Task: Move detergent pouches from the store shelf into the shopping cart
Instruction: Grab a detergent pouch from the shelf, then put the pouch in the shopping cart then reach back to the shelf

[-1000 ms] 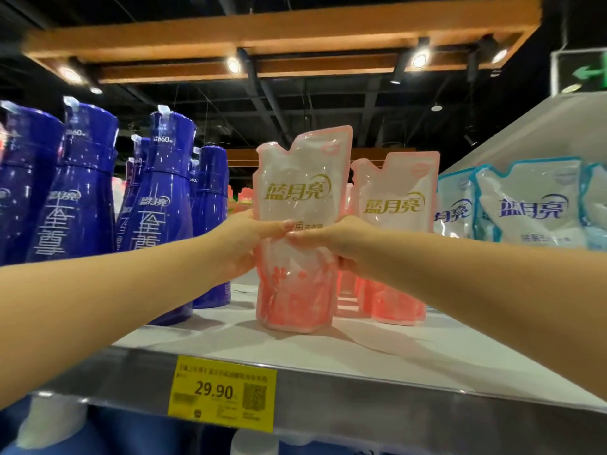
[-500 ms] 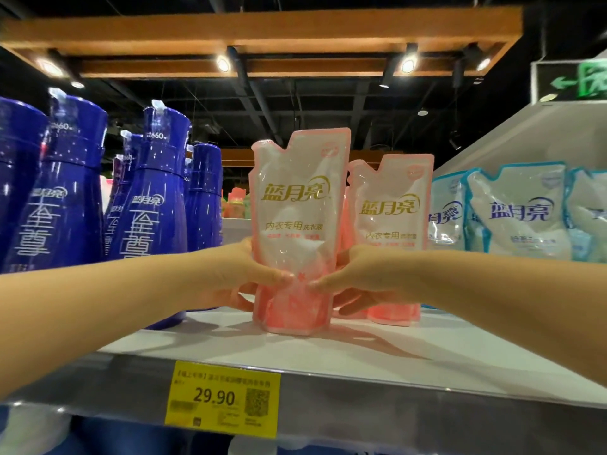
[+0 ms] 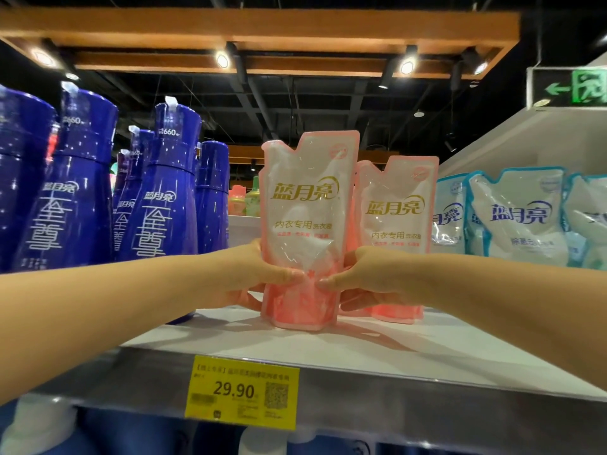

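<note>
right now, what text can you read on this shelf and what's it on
"蓝月亮", "内衣专用": front pink pouch
"蓝月亮", "内衣专用": back pink pouch
"蓝月亮": pale blue pouch
"蓝月亮", "至尊", "660": blue bottle
"29.90": yellow price tag
Tag's small print, pouches' red lines: too blurred to read.
green sign: cut off, unreadable.

The pink-and-white plastic pouch [image 3: 305, 205] I hold reads 蓝月亮 in gold, with 内衣专用 beneath; the second pink pouch [image 3: 395, 218] at 3 o'clock matches. At 9 o'clock, dark blue plastic bottles [image 3: 164, 198] show 660, 蓝月亮, 至尊. At 6 o'clock, the yellow price tag [image 3: 241, 390] says 29.90.
</note>
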Motion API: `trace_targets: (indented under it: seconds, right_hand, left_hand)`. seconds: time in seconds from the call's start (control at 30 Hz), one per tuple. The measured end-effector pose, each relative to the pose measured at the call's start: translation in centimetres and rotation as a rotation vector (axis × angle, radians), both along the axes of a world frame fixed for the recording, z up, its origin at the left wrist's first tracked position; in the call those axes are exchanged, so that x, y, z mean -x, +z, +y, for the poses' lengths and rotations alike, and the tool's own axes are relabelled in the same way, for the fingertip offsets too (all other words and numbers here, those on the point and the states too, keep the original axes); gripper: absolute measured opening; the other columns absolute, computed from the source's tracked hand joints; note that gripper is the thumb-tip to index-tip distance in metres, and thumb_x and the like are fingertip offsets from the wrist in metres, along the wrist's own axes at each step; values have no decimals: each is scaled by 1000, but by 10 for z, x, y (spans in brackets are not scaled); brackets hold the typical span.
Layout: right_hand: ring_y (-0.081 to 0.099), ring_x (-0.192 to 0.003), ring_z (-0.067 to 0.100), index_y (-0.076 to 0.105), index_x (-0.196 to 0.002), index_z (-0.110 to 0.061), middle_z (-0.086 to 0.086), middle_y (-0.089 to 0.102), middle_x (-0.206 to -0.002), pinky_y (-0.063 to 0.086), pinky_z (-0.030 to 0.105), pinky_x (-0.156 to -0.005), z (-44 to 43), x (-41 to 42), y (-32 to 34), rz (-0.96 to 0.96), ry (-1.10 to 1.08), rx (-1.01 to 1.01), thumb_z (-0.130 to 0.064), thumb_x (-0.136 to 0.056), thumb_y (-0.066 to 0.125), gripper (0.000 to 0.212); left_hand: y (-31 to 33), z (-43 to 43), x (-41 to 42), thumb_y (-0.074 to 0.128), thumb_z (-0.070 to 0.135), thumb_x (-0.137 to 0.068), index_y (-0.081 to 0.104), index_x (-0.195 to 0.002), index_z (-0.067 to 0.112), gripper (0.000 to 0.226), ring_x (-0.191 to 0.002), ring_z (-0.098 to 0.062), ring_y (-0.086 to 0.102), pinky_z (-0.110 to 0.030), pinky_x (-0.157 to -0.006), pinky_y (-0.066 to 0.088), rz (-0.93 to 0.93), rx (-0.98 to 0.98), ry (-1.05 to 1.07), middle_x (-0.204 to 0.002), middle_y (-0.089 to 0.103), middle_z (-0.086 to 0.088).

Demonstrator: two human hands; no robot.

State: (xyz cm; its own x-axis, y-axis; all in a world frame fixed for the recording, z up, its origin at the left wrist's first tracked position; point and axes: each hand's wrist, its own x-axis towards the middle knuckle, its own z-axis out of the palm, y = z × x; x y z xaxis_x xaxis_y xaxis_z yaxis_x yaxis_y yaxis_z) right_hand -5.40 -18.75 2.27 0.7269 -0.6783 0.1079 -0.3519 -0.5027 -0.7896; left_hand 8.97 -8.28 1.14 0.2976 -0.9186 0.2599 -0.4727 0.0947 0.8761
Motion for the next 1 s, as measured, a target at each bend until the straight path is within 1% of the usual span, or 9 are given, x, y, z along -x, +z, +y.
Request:
trace_targets:
  seconds: [0.13,0.3,0.4,0.47,0.6,0.67,0.77,0.87,1.0]
  right_hand:
    - [68,-90,17,61,-93,-12,5,71,-95,56,28,-81,8,4,1,28,8,-1,-17,-81,70,15]
    - [66,-95,18,61,-92,-16,3,70,-96,54,32,-88,16,6,0,48,-17,3,-20,-82,70,13]
    - [63,-103,18,59,-99,-16,3,68,-107,52,33,-92,18,8,-1,69,-49,53,-28,-80,72,26]
    - [61,-104,18,56,-107,-14,4,64,-112,53,32,-90,22,12,-1,86,-90,133,-33,-80,71,36]
    - [57,-107,18,46,-132,-10,5,58,-124,49,29,-91,37,34,2,7,-124,287,-35,-83,68,59]
    - [55,-106,17,50,-128,-12,4,57,-124,45,28,-90,51,56,0,-98,-142,359,-32,-85,67,51]
    - [60,-96,16,61,-105,-19,-2,63,-97,48,30,-87,70,102,-9,-286,-188,462,-27,-84,68,23]
    - [58,-84,13,61,-86,-23,-8,59,-78,47,30,-82,83,166,-21,-385,-242,533,-24,-85,66,6]
    - [55,-81,12,60,-77,-24,-7,60,-76,44,29,-76,100,279,-43,-406,-346,588,-23,-87,60,10]
  left_hand:
    - [2,6,2,69,16,-79,46,-105,31,37,-90,-19,59,-43,-84,51,35,-69,26,-89,58,6]
    - [2,6,3,72,18,-77,33,-137,21,72,-102,-24,54,-48,-93,45,54,-97,105,-96,58,2]
    - [6,4,-4,78,24,-70,19,-144,23,95,-122,-30,48,-49,-99,42,-15,79,287,-135,48,-6]
    - [11,11,-4,79,28,-69,17,-145,25,98,-126,-26,44,-44,-100,41,-158,332,439,-142,39,-5]
    - [13,30,19,72,29,-78,42,-131,21,62,-108,-11,46,-25,-86,37,-498,646,506,-119,46,4]
    - [10,37,46,66,29,-83,58,-113,15,33,-97,-8,50,-14,-78,35,-638,673,465,-105,55,4]
    - [-3,42,106,63,23,-87,67,-93,11,15,-82,-7,50,-8,-65,34,-776,740,375,-85,58,7]
    - [-19,42,179,65,17,-84,68,-88,10,8,-78,-8,50,-4,-69,33,-785,802,265,-83,61,2]
    - [-43,37,290,67,14,-81,66,-85,10,5,-74,-8,49,0,-70,33,-652,857,141,-83,50,6]
